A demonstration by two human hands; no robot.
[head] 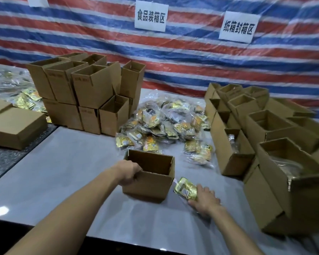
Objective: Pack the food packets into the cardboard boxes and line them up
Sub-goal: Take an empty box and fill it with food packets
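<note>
- Two hands at work: right hand [204,200] grasps a gold food packet [185,188] just right of the open cardboard box [151,183].
- The left hand [130,173] grips that box's near-left rim (fingers curled over the edge).
- Mid-table [63,172]: packet pile [166,122].
- Far L: stacked boxes [85,92]; R: box rows [234,144], some w/ packets.

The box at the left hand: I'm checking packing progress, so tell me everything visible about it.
The box is plain brown cardboard, upright on the grey table, top open. Only its inner walls show; the bottom is hidden. The left hand grips its near left rim. A pile of packets lies just behind it, and the gold packet in the right hand is beside its right side; contact unclear.
</note>
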